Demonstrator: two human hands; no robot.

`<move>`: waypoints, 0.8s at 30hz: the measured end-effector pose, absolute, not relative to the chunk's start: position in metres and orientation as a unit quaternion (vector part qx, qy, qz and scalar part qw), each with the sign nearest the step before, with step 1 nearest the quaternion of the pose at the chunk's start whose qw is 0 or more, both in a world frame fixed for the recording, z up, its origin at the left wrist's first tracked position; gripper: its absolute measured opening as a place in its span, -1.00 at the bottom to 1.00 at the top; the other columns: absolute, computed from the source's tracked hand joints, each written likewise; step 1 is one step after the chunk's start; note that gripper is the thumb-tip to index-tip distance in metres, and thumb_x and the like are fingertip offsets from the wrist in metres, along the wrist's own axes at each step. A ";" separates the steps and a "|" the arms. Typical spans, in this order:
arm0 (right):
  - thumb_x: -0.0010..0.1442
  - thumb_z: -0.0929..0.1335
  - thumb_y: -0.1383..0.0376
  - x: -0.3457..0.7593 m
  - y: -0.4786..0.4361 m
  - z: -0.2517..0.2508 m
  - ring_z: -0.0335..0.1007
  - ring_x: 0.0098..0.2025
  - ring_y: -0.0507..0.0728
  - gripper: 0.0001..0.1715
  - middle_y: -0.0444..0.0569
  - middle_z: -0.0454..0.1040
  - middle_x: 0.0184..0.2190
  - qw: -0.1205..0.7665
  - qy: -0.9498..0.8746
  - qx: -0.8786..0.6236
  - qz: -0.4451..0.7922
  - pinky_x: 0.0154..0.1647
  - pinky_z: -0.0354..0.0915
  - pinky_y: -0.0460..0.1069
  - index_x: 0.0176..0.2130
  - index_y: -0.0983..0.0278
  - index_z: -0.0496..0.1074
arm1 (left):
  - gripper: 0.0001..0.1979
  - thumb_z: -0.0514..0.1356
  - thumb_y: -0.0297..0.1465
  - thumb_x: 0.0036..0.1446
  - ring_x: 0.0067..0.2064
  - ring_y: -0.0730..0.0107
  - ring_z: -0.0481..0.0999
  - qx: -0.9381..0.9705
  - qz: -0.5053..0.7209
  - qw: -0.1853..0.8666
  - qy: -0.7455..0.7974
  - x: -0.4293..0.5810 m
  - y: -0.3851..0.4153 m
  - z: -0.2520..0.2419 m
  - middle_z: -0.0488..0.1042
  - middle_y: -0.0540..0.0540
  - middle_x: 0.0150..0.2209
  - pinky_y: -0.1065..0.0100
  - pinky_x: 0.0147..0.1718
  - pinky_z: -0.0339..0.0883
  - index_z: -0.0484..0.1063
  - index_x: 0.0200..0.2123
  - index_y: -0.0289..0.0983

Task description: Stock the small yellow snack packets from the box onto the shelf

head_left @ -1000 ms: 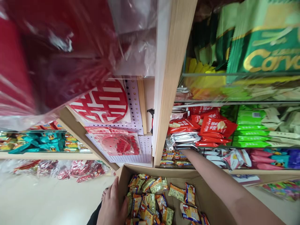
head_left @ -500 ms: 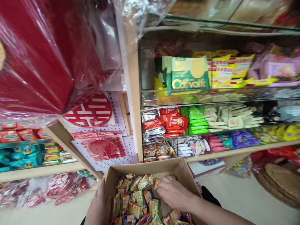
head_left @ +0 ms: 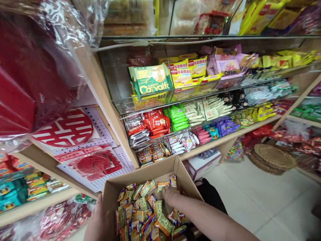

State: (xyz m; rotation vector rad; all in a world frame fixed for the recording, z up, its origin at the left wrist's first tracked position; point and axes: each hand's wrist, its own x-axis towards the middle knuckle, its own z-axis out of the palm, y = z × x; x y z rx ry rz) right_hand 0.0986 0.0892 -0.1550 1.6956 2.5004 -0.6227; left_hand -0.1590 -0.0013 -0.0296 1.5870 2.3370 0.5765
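An open cardboard box [head_left: 140, 174] with many small wrapped candies [head_left: 139, 214] in orange, gold and blue wrappers is low in front of me. My left hand [head_left: 96, 221] holds the box against the outside of its left wall; part of it is cut off by the frame's lower edge. Inside the box, toward the right, is my right hand [head_left: 172, 196], fingers curled and pointing down. A wrapped candy [head_left: 163, 186] shows right at its fingertips. The undersides of those fingers are hidden.
Behind the box, a glass-fronted shelf [head_left: 215, 134] holds green, yellow, red and purple snack packets. A wooden post [head_left: 100, 90] and a red plastic-wrapped item [head_left: 17, 83] are at left. Woven trays [head_left: 273, 157] and a white carton [head_left: 204, 165] lie on the tiled floor.
The view has turned to the right, so the shelves shift left and more floor shows. My right hand has drawn its fingers in among the candies. My left hand stays at the box's left wall.
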 end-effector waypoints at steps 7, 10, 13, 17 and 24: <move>-0.15 0.38 0.46 0.118 0.096 -0.149 0.04 0.12 0.30 -0.40 0.17 0.23 0.07 0.039 0.802 0.559 -0.208 0.04 0.09 0.14 -0.04 0.36 0.34 | -0.40 -0.15 -0.33 0.08 0.19 0.01 0.09 0.571 0.198 0.096 0.791 -0.177 0.007 -0.045 0.07 -0.41 0.16 0.09 0.10 0.06 -0.13 0.18 -0.47; -0.15 0.40 0.40 0.123 0.097 -0.144 0.10 0.07 0.28 -0.37 0.15 0.32 -0.03 0.017 0.799 0.562 -0.212 0.01 0.11 0.11 -0.02 0.38 0.30 | -0.39 -0.15 -0.32 0.07 0.18 0.02 0.11 0.572 0.194 0.093 0.791 -0.178 0.007 -0.046 0.08 -0.40 0.16 0.10 0.10 0.05 -0.14 0.18 -0.46; -0.04 0.29 0.51 0.121 0.095 -0.143 0.17 0.02 0.24 -0.53 0.16 0.39 -0.12 0.004 0.786 0.580 -0.212 -0.02 0.12 0.09 -0.07 0.40 0.34 | -0.38 -0.11 -0.33 0.05 0.17 0.03 0.14 0.568 0.204 0.085 0.793 -0.177 0.006 -0.048 0.13 -0.33 0.14 0.08 0.10 0.05 -0.14 0.19 -0.38; 0.04 0.18 0.56 0.113 0.093 -0.136 0.18 0.03 0.23 -0.61 0.16 0.38 -0.09 -0.011 0.771 0.596 -0.224 -0.05 0.12 0.09 -0.18 0.35 0.42 | -0.37 -0.12 -0.31 0.07 0.16 0.00 0.14 0.547 0.195 0.093 0.808 -0.176 0.005 -0.046 0.11 -0.36 0.15 0.10 0.10 0.05 -0.13 0.19 -0.45; -0.02 0.35 0.36 0.117 0.092 -0.076 0.36 -0.17 0.13 -0.66 -0.05 0.46 -0.21 -0.069 0.794 0.524 -0.300 -0.21 0.21 -0.04 -0.17 0.21 0.37 | -0.47 -0.01 -0.27 0.07 0.18 0.09 0.09 0.638 0.273 -0.024 0.720 -0.124 -0.009 -0.009 0.14 -0.20 0.15 0.07 0.13 -0.03 0.09 0.13 -0.25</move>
